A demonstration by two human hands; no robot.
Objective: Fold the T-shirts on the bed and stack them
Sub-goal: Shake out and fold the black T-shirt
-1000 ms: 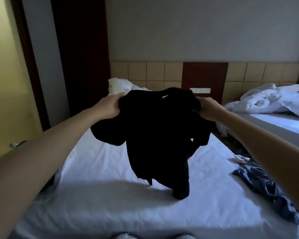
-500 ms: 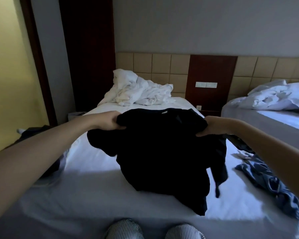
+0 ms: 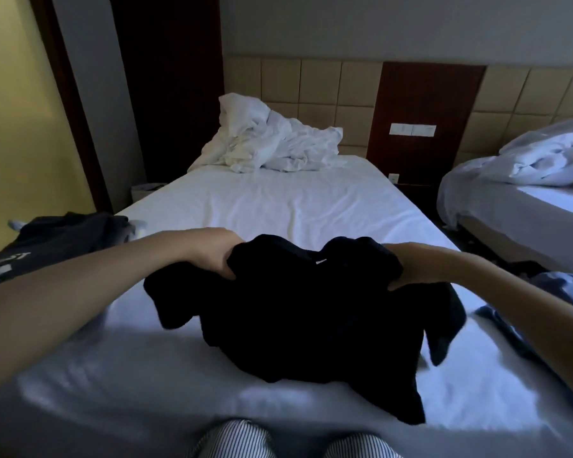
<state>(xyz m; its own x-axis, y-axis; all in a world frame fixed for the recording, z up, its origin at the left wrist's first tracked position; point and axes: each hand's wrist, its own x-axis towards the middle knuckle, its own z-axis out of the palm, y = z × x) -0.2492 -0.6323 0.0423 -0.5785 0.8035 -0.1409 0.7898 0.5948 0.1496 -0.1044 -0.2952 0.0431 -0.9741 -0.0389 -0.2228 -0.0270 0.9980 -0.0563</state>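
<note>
Here the black T-shirt [image 3: 311, 319] lies bunched on the near half of the bed [image 3: 278, 200]. Its collar edge is lifted between the two hands, and its body spills toward 6 o'clock across the white sheet. The lowest corner hangs close to the mattress edge, near the person's striped knees [image 3: 235, 441]. The left hand [image 3: 212, 256] holds the shirt's shoulder at about 10 o'clock of the garment. Its fingers [image 3: 224, 269] are curled tightly and pressed together into a fold of cloth, and their tips are buried in the fabric. The right hand [image 3: 411, 269] holds the opposite shoulder at about 2 o'clock. Its fingers [image 3: 397, 285] are also curled under the cloth and pinch a gathered edge, with the thumb tip showing below. A small pale label shows at the collar between the two grips. One sleeve droops from the left grip toward 8 o'clock, and the other trails from the right grip toward 4 o'clock, resting on the sheet. A crumpled white duvet [image 3: 272, 143] is heaped at 12 o'clock against the padded headboard [image 3: 328, 90], well apart from the shirt. At 9 o'clock a dark garment [image 3: 63, 233] with pale lettering lies on the bed's edge beside the left forearm. At 3 o'clock a blue garment [image 3: 563, 292] lies partly hidden behind the right forearm. A second bed [image 3: 526, 206] with rumpled white bedding stands at 2 o'clock.
</note>
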